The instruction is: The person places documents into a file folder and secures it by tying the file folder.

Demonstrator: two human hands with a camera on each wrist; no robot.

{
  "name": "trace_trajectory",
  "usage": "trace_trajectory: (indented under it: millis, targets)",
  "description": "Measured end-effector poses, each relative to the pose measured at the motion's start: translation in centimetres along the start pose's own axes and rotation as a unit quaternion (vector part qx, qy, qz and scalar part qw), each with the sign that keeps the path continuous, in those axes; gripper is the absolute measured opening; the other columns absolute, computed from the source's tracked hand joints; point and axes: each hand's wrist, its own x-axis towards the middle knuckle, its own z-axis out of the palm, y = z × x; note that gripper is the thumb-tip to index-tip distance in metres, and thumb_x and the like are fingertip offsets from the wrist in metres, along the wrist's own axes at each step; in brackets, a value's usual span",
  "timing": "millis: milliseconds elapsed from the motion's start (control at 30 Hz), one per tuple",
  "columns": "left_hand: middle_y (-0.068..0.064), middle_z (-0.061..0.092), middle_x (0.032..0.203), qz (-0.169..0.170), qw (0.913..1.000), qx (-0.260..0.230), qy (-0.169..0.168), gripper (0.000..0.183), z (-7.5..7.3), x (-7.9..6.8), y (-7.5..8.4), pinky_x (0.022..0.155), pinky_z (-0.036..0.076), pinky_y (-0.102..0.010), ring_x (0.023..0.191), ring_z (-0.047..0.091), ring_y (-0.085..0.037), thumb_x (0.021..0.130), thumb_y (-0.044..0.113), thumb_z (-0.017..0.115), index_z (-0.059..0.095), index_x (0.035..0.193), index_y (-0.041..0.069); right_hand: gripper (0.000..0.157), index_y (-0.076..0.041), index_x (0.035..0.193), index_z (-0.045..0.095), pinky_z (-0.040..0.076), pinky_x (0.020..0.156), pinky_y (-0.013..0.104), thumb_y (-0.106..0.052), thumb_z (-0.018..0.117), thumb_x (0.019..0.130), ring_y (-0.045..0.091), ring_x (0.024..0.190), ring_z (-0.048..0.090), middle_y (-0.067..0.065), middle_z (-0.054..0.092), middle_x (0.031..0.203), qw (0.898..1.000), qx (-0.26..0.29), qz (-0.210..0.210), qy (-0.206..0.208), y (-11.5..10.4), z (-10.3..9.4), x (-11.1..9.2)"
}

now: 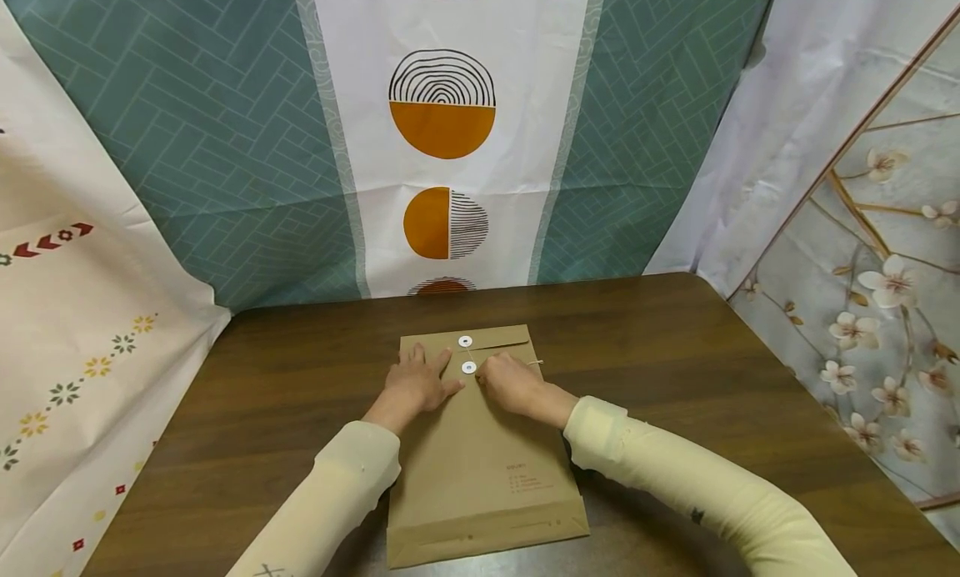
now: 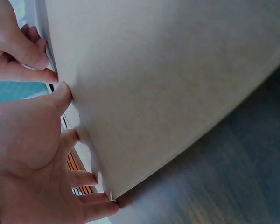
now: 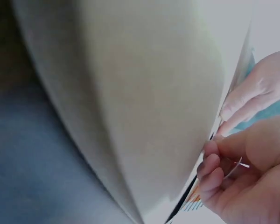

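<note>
A brown paper document envelope [image 1: 480, 444] lies on the table, its flap [image 1: 501, 338] at the far end. Two white round buttons, an upper one [image 1: 465, 341] on the flap and a lower one [image 1: 468, 367] below it, have thin string between them. My left hand [image 1: 417, 381] presses the envelope's upper left part with straight, spread fingers; its fingertips touch the paper in the left wrist view. Just right of the lower button, my right hand [image 1: 513, 383] pinches the white string [image 3: 238, 164] with curled fingers. A loose string end [image 1: 536, 362] sticks out beyond that hand.
The brown wooden table [image 1: 300, 427] extends around the envelope on both sides. A green and white patterned curtain [image 1: 450, 160] hangs behind its far edge. Patterned cloths hang at the left [image 1: 82, 310] and the right [image 1: 862, 310].
</note>
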Motion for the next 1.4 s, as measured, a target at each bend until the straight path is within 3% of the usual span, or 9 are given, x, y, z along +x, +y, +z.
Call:
trace_trajectory:
  millis: [167,267,333,467,533,600,733,1000,1400]
  targets:
    - [-0.030,0.020,0.164,-0.001,1.0000,-0.005,-0.005,0.072,0.1,0.0,0.0,0.109,0.038,-0.061,0.152,0.016,-0.049,0.104,0.060,0.043,0.029,0.164,0.023,0.026,-0.001,0.072,0.068,0.033,0.050,0.021,0.004,0.062,0.097,0.008,0.052,0.039,-0.002,0.047,0.061,0.995,0.095,0.024,-0.014,-0.6,-0.2,0.2]
    - [-0.030,0.021,0.164,-0.001,1.0000,-0.006,-0.001,0.071,0.1,-0.1,-0.1,0.108,0.039,-0.061,0.152,0.016,-0.049,0.104,0.060,0.044,0.030,0.164,0.024,0.020,0.009,0.088,0.074,0.030,0.047,0.018,0.003,0.059,0.099,0.006,0.047,0.036,-0.002,0.049,0.058,0.976,0.204,0.077,-0.018,-1.1,-0.1,0.1]
    - [-0.029,0.022,0.164,0.000,1.0000,-0.005,0.003,0.071,0.1,-0.1,-0.1,0.107,0.040,-0.061,0.151,0.018,-0.049,0.104,0.060,0.044,0.032,0.163,0.023,0.020,0.012,0.094,0.073,0.032,0.045,0.016,0.003,0.056,0.101,0.005,0.046,0.040,-0.001,0.051,0.057,0.948,0.292,0.127,-0.023,-1.4,-0.1,0.2]
    - [-0.029,0.024,0.163,0.001,1.0000,-0.002,0.008,0.071,0.1,0.0,0.1,0.104,0.043,-0.060,0.150,0.021,-0.048,0.104,0.060,0.045,0.032,0.163,0.024,0.021,0.013,0.106,0.067,0.046,0.048,0.018,0.001,0.051,0.103,0.009,0.050,0.055,0.009,0.066,0.070,0.857,0.459,0.231,-0.038,-1.4,-0.8,0.6]
    - [-0.029,0.025,0.163,0.000,1.0000,-0.001,0.009,0.070,0.1,0.1,0.1,0.104,0.044,-0.059,0.149,0.021,-0.048,0.104,0.060,0.045,0.032,0.163,0.024,0.021,0.013,0.108,0.066,0.050,0.052,0.020,0.000,0.051,0.104,0.011,0.053,0.060,0.011,0.068,0.074,0.829,0.498,0.249,-0.057,-1.2,-1.0,1.0]
    - [-0.029,0.024,0.163,-0.001,1.0000,-0.001,0.007,0.070,0.0,0.1,0.2,0.105,0.043,-0.059,0.150,0.021,-0.048,0.104,0.059,0.045,0.032,0.163,0.024,0.020,0.013,0.108,0.065,0.053,0.055,0.022,0.000,0.050,0.105,0.012,0.055,0.062,0.012,0.069,0.076,0.815,0.515,0.252,-0.081,-1.0,-1.2,1.4]
    - [-0.029,0.022,0.164,0.001,0.9998,-0.019,-0.005,0.070,-0.3,0.0,0.1,0.109,0.038,-0.060,0.151,0.017,-0.049,0.104,0.056,0.047,0.033,0.163,0.021,0.019,0.011,0.102,0.065,0.054,0.057,0.023,0.001,0.049,0.104,0.013,0.058,0.063,0.011,0.069,0.076,0.823,0.504,0.235,-0.116,-0.8,-1.1,2.0]
    - [-0.029,0.019,0.165,0.025,0.9960,-0.066,-0.054,0.090,-1.0,0.2,-1.7,0.118,0.024,-0.057,0.148,0.018,-0.048,0.094,0.048,0.061,0.029,0.157,-0.007,0.022,0.007,0.091,0.074,0.049,0.058,0.022,0.000,0.056,0.102,0.011,0.060,0.061,0.012,0.073,0.075,0.891,0.399,0.150,-0.156,-2.0,-1.1,3.7]
    - [-0.024,0.012,0.169,0.066,0.9888,-0.121,-0.057,0.091,-0.9,-0.5,-3.7,0.119,0.013,-0.064,0.151,0.013,-0.047,0.095,0.043,0.069,0.024,0.161,0.000,0.020,0.015,0.105,0.066,0.060,0.074,0.033,0.002,0.051,0.104,0.021,0.073,0.069,0.022,0.073,0.088,0.893,0.398,0.076,-0.197,-1.8,-1.2,7.9]
